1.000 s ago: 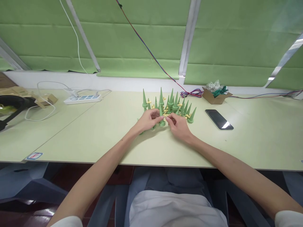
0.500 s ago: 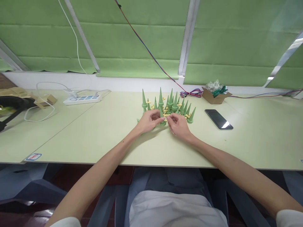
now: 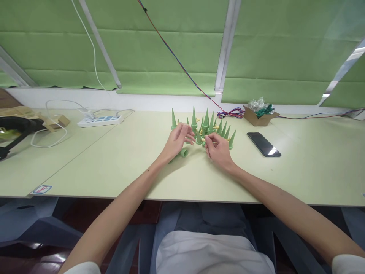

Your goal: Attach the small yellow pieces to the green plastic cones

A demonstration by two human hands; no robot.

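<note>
Several green pointed cones (image 3: 205,123) stand in a cluster on the table, with small yellow pieces (image 3: 220,128) among them. My left hand (image 3: 177,140) is over the left side of the cluster, its fingers apart and holding nothing. A short green cone (image 3: 199,138) is between my two hands. To its right, my right hand (image 3: 219,150) has thumb and forefinger pinched together; what they hold, if anything, is too small to make out. A hollow green piece (image 3: 184,152) lies below my left hand, partly hidden by it.
A black phone (image 3: 264,144) lies to the right. Behind it is a small cardboard box (image 3: 261,118) holding clear plastic and green material. Coiled red and blue wire (image 3: 230,112) rests by the wall. A white power strip (image 3: 99,120) with cables is at the left.
My left hand has let go of the upright green cone and lifted slightly, its fingers spreading. My right hand has shifted a little to the right, still pinched. The hollow green piece has come into view.
</note>
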